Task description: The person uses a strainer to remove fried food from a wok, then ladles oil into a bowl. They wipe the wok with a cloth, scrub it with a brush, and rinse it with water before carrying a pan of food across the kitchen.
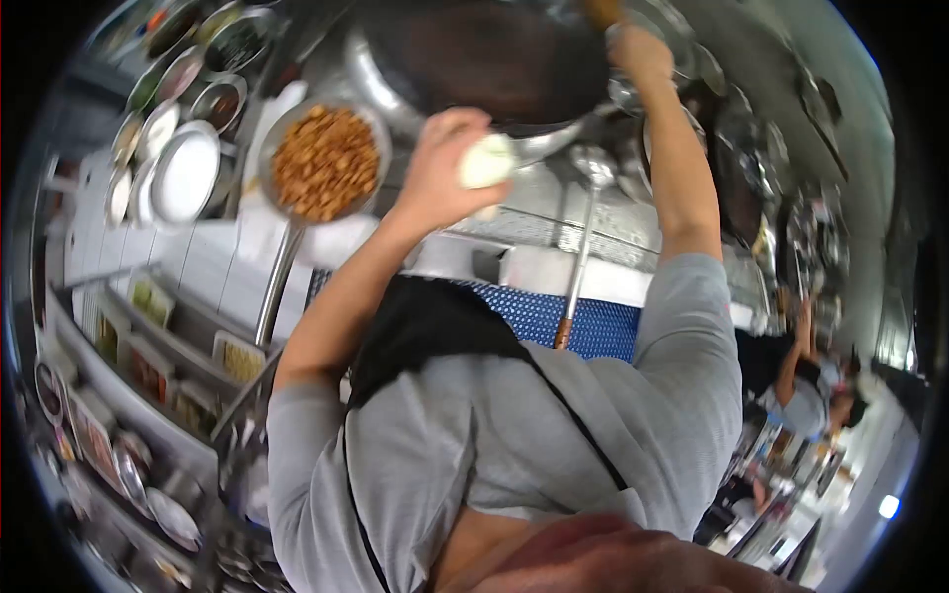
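My left hand (447,163) is closed around a pale, round-ended thing (487,161), blurred, whose kind I cannot tell. It is at the near edge of a large dark wok (484,59). Up at the wok's right side, my right hand (643,57) is wrapped around a brownish-yellow handle (601,12), its far end cut off by the top of the view. Left of my left hand sits a long-handled strainer (280,277) heaped with browned fried pieces (326,161). Between my arms, a metal ladle (591,168) lies with its wooden grip toward me.
Several bowls of seasonings (217,102) and stacked white plates (186,176) stand at the left. Below them are ingredient bins (148,346). Metal pans and bowls (736,158) crowd the right. Another person (806,390) works farther right.
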{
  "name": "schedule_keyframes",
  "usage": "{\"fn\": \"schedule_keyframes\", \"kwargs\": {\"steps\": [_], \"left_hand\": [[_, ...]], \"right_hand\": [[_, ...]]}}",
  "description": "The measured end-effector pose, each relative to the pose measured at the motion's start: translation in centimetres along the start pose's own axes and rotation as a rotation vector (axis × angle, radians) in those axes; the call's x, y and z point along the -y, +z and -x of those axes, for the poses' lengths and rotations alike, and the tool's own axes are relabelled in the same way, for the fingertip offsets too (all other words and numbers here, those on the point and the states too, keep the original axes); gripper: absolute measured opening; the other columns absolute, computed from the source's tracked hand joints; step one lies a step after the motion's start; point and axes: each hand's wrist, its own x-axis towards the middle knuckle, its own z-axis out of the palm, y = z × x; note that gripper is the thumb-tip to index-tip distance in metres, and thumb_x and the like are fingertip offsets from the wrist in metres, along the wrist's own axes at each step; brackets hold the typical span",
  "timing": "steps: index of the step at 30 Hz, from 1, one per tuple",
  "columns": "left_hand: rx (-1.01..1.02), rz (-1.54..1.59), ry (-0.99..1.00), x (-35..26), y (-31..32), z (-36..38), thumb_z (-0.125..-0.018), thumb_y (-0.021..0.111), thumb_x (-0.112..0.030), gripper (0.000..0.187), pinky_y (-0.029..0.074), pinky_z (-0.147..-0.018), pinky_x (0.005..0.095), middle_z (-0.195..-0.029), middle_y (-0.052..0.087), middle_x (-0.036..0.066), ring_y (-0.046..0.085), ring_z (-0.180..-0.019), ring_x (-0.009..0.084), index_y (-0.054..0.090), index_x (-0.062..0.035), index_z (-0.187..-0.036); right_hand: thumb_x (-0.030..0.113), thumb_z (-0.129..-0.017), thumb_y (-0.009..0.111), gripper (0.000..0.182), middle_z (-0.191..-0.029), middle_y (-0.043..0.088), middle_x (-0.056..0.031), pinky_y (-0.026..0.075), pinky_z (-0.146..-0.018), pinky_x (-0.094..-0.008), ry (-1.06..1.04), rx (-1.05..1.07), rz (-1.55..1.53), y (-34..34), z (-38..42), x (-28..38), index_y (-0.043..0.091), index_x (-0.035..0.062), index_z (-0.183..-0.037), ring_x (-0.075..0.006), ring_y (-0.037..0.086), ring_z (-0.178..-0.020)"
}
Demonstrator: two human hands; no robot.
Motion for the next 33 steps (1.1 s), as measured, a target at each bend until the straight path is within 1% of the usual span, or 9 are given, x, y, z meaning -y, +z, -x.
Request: {"fn": "schedule_keyframes", "kwargs": {"steps": [2, 7, 10, 16, 23, 25, 27, 30, 33], "left_hand": [[0.093, -0.174, 0.099, 0.2, 0.6, -0.9, -0.059, 0.079, -0.028, 0.047, 0.039, -0.099, 0.0429, -0.115, 0.059, 0.012, 0.051, -0.113, 0.0313, 0.065, -0.0043, -0.096], [0.265, -0.428, 0.177, 2.2, 0.9, 0.2, -0.057, 0.076, -0.027, 0.041, 0.035, -0.106, 0.0417, -0.107, 0.059, 0.014, 0.050, -0.113, 0.0303, 0.070, -0.0037, -0.090], [0.334, -0.484, 0.189, 2.2, 1.1, 0.6, -0.058, 0.076, -0.024, 0.039, 0.030, -0.113, 0.0434, -0.112, 0.057, 0.017, 0.049, -0.116, 0.0313, 0.071, -0.0029, -0.091], [0.412, -0.607, 0.156, 1.1, 1.2, 1.0, -0.057, 0.078, -0.022, 0.045, 0.024, -0.117, 0.0453, -0.130, 0.050, 0.021, 0.040, -0.130, 0.0345, 0.070, -0.0004, -0.096], [0.447, -0.560, 0.173, 0.6, 0.7, 0.6, -0.058, 0.078, -0.021, 0.045, 0.023, -0.117, 0.0453, -0.134, 0.046, 0.023, 0.038, -0.132, 0.0368, 0.069, 0.0013, -0.097], [0.452, -0.576, 0.179, 0.3, 0.7, 0.7, -0.059, 0.077, -0.022, 0.046, 0.023, -0.117, 0.0454, -0.133, 0.047, 0.023, 0.039, -0.131, 0.0367, 0.069, 0.0015, -0.097], [0.454, -0.556, 0.188, 0.1, 0.5, 0.3, -0.058, 0.077, -0.023, 0.047, 0.023, -0.117, 0.0455, -0.135, 0.046, 0.024, 0.038, -0.132, 0.0371, 0.069, 0.0013, -0.098], [0.443, -0.531, 0.198, 0.5, 0.9, 0.3, -0.057, 0.078, -0.022, 0.048, 0.023, -0.117, 0.0457, -0.134, 0.047, 0.025, 0.037, -0.132, 0.0375, 0.068, 0.0015, -0.098], [0.457, -0.508, 0.206, 0.6, 0.7, 0.6, -0.058, 0.079, -0.022, 0.048, 0.022, -0.117, 0.0467, -0.136, 0.045, 0.025, 0.037, -0.132, 0.0387, 0.068, 0.0018, -0.098]], "right_hand": [[0.034, -0.077, 0.070, 0.039, -0.097, 0.071, -0.0163, 0.054, -0.080, -0.0444, 0.295, -0.332, -0.293, 2.4, -1.6, 3.7, 0.069, 0.0124, -0.110, -0.0329, 0.069, -0.093], [0.025, -0.074, 0.074, 0.058, -0.101, 0.070, -0.0165, 0.056, -0.055, -0.0372, -0.120, 0.461, -0.543, -3.5, 7.5, 14.7, 0.059, 0.0171, -0.130, -0.0259, 0.069, -0.086], [0.023, -0.075, 0.075, 0.059, -0.095, 0.071, -0.0172, 0.054, -0.073, -0.0327, -0.507, 0.502, -0.789, -2.5, 7.8, 8.3, 0.059, 0.0063, -0.129, -0.0208, 0.069, -0.088], [0.038, -0.078, 0.070, 0.053, -0.101, 0.069, -0.0220, 0.053, -0.082, -0.0457, 0.180, -0.101, -0.237, 2.2, 0.9, 3.3, 0.064, 0.0000, -0.114, -0.0362, 0.067, -0.097], [0.030, -0.069, 0.078, 0.062, -0.102, 0.067, -0.0070, 0.057, -0.048, -0.0382, -0.193, 0.641, -0.797, -4.5, 10.3, 9.2, 0.061, 0.0251, -0.129, -0.0272, 0.064, -0.067], [0.027, -0.071, 0.076, 0.054, -0.108, 0.069, -0.0079, 0.057, -0.072, -0.0423, -0.189, 0.610, -0.461, -1.9, 5.7, 0.7, 0.066, 0.0194, -0.124, -0.0240, 0.066, -0.086], [0.031, -0.071, 0.079, 0.058, -0.110, 0.068, -0.0093, 0.054, -0.080, -0.0343, 0.199, 0.115, 0.030, -4.7, 5.8, -1.7, 0.065, 0.0103, -0.124, -0.0205, 0.064, -0.093], [0.040, -0.089, 0.052, 0.050, -0.094, 0.068, -0.0263, 0.051, -0.081, -0.0452, 0.372, -0.395, -0.559, -8.3, 11.1, -2.2, 0.060, -0.0006, -0.118, -0.0420, 0.065, -0.094], [0.030, -0.073, 0.080, 0.069, -0.110, 0.067, -0.0117, 0.053, -0.080, -0.0321, 0.253, -0.618, -1.112, -3.0, 17.4, 0.3, 0.055, 0.0033, -0.132, -0.0190, 0.064, -0.092]]}}
